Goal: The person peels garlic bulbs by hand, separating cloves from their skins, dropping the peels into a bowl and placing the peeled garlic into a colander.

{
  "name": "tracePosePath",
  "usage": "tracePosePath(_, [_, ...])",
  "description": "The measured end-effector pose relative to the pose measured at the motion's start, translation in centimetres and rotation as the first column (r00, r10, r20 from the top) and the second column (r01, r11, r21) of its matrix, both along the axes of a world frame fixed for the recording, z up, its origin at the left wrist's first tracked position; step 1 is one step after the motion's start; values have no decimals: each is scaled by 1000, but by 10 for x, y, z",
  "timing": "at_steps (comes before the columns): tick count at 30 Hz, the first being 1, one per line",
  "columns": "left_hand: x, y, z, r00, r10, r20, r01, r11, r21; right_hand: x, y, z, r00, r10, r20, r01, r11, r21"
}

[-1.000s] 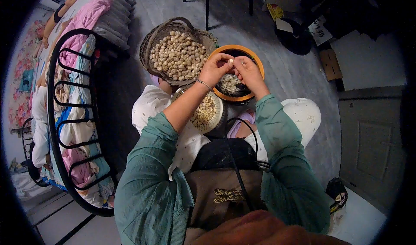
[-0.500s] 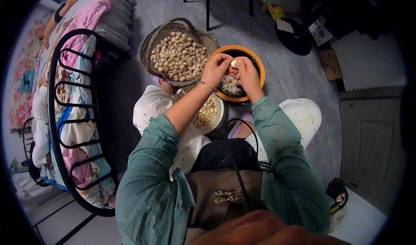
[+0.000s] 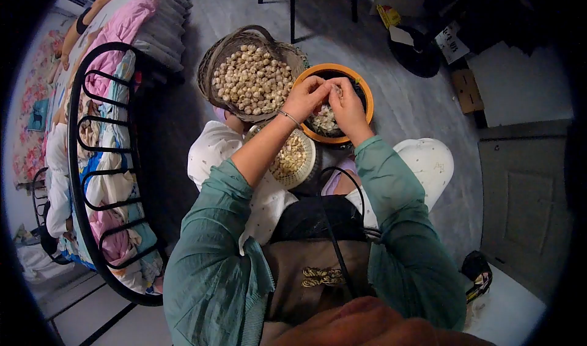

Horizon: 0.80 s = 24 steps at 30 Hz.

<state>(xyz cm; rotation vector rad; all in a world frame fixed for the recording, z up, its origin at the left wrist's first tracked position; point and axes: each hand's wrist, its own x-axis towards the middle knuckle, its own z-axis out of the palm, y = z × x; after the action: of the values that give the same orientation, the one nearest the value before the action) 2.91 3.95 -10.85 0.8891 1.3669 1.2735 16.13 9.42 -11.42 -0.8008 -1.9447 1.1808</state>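
My left hand (image 3: 306, 99) and my right hand (image 3: 348, 110) meet over an orange-rimmed bucket (image 3: 369, 104). Both are closed, their fingertips pinched together around a small garlic bulb (image 3: 337, 92), mostly hidden by the fingers. Papery garlic skins (image 3: 324, 121) lie in the bucket below them. Left of the bucket, a woven basket (image 3: 211, 55) with a handle holds many whole garlic bulbs (image 3: 254, 80). Nearer to me, partly behind my left forearm, a white plastic basket (image 3: 313, 162) contains pale peeled cloves (image 3: 292, 156).
On the left stands a bed with a black metal frame (image 3: 74, 144) and crumpled bedding; a person's arm (image 3: 73, 40) shows on it. A black-legged chair (image 3: 293, 16) is ahead. A dark bag (image 3: 416, 52), a cardboard box (image 3: 468, 92) and a grey cabinet (image 3: 523, 193) are at right.
The pale round bulb showing between the fingertips is now mostly covered. My left hand has shifted slightly, its fingers closer to the right hand, and my left forearm uncovers more of the white basket.
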Motion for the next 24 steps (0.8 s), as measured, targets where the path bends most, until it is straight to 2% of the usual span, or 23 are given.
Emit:
tracePosePath(1, [-1,1,-3,998,-8,-68,9,1000,12,0,-1,1,1000,11,23,-13,997,83])
tracePosePath(5, [4,-4,4,991,11,-130,-9,1000,13,-1,-8,9,999,20,41,-21,1000,19])
tracePosePath(7, [11,-5,5,857,219,-466,-108,961,254,-3,-10,7,999,-20,51,13,992,125])
tracePosePath(14, [12,-4,2,820,232,-523,-100,958,268,-3,-13,9,999,-31,44,26,995,95])
tracePosePath(16, [12,-2,2,939,158,-304,-104,977,188,-1,-8,5,999,-51,6,50,993,110])
tracePosePath(17, [10,-2,3,939,160,-304,-105,977,187,0,-8,6,999,-50,6,49,993,109])
tracePosePath(19, [6,-3,5,997,28,-67,-28,1000,0,2,-7,9,998,-29,56,29,1000,11])
tracePosePath(20, [4,-2,1,997,33,-68,-33,999,-1,2,-6,6,998,-24,54,24,1000,10])
tracePosePath(22, [3,1,-8,953,70,-294,-41,994,103,-1,-5,-1,989,-89,120,82,995,65])
tracePosePath(24, [2,0,-10,960,61,-272,-38,995,88,-2,-8,7,990,-78,119,75,997,34])
